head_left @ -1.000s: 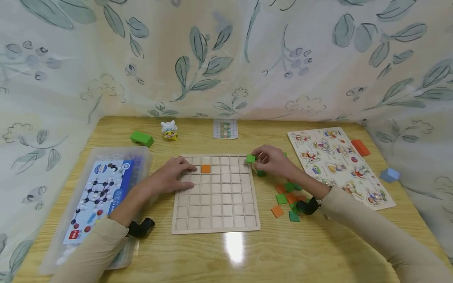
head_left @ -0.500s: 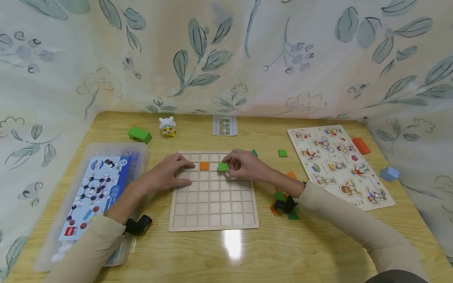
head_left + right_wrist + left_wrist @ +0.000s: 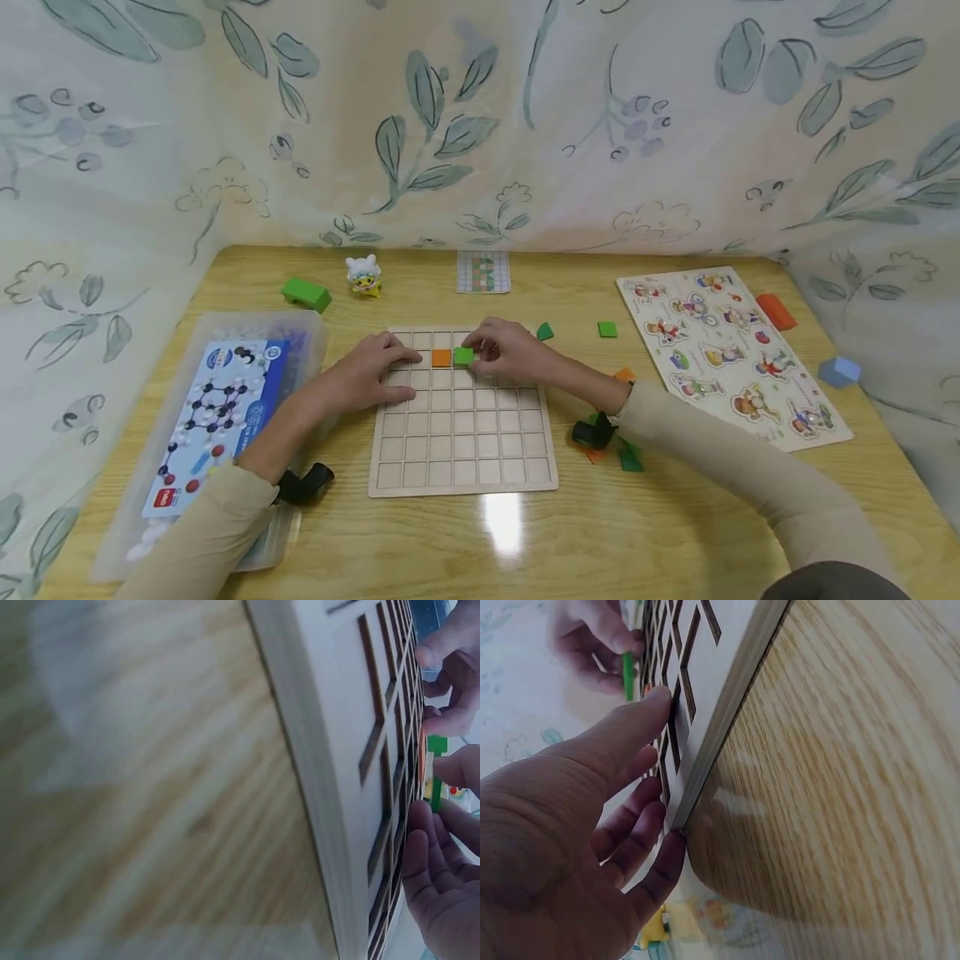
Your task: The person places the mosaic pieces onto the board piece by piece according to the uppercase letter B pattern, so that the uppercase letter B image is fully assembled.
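Observation:
A wooden grid board (image 3: 465,423) lies on the table, with an orange square tile (image 3: 441,358) in one of its upper cells. My right hand (image 3: 510,350) pinches a green square tile (image 3: 462,357) over the cell just right of the orange one. In the left wrist view that green tile (image 3: 628,675) stands on edge between thumb and fingers, above the board face. My left hand (image 3: 367,371) rests on the board's left edge, thumb and fingers spread apart. Its thumb lies over the grid and its little finger touches the board's corner in the left wrist view.
Loose green and orange tiles lie partly under my right wrist; a green tile (image 3: 607,330) and a darker green piece (image 3: 545,332) sit farther back. A pattern card (image 3: 483,272), figurine (image 3: 364,277) and green block (image 3: 306,294) stand behind. A plastic box (image 3: 303,417) is left, a picture puzzle (image 3: 723,354) right.
My right hand has carried the green tile leftward from the board's upper right corner to beside the orange tile. My left hand stays at the board's left edge.

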Available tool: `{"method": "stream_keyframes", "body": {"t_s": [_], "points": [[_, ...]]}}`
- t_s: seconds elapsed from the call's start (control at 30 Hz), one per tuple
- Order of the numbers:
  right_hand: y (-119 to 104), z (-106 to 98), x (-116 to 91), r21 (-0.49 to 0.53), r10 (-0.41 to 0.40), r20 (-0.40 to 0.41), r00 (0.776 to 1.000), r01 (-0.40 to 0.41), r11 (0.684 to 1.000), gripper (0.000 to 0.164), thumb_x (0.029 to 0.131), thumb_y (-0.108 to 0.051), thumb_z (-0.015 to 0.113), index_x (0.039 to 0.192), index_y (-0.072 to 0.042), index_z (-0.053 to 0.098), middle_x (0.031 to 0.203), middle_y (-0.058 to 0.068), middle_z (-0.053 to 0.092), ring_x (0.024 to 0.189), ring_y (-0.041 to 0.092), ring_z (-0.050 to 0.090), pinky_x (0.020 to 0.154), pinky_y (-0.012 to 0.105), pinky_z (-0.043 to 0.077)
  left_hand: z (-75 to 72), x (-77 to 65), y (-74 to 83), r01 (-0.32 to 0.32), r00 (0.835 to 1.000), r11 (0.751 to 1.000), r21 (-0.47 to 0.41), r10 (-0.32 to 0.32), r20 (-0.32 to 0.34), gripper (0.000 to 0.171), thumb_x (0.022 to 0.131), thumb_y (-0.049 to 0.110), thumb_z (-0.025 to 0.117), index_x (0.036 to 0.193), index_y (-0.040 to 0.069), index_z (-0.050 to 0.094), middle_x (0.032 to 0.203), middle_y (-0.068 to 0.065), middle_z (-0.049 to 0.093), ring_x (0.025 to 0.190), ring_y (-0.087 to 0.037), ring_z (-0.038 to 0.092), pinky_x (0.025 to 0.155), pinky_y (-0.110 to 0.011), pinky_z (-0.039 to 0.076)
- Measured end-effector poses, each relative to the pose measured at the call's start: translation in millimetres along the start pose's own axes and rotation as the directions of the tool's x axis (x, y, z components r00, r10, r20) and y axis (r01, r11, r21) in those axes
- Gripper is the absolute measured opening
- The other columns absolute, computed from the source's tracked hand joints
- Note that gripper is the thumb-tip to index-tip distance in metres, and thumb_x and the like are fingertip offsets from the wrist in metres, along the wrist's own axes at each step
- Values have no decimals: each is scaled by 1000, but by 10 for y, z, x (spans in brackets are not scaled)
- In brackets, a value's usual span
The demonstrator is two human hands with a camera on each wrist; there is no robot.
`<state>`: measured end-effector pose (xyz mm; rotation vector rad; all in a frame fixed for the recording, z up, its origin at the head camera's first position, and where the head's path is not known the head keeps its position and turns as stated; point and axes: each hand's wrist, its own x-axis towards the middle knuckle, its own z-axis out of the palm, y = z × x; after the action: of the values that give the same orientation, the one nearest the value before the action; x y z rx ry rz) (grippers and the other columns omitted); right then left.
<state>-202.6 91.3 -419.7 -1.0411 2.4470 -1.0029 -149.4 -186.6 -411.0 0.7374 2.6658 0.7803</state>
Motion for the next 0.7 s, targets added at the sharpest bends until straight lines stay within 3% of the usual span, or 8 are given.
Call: {"method": "stream_keyframes", "body": {"t_s": [0.33,0.7], "points": [[0,34,3,-44,43,-9,999,-43,998,29,89,-14,67,116,-4,67,103,8,59,84,11,60,76,22,50,-13,18,59,0,1000,1000,1,0,0,46,87,28,73,128,10,62,113,-8,53,101,-23,45,85,-37,37],[11,57,18,-26,15,5,1000,-15,1000,29,89,-14,68,116,-3,67,105,10,57,83,10,59,76,21,50,-7,-13,57,7,1000,1000,8,-6,-13,46,86,28,74,127,10,62,113,-8,53,102,-23,46,86,-38,37]]}}
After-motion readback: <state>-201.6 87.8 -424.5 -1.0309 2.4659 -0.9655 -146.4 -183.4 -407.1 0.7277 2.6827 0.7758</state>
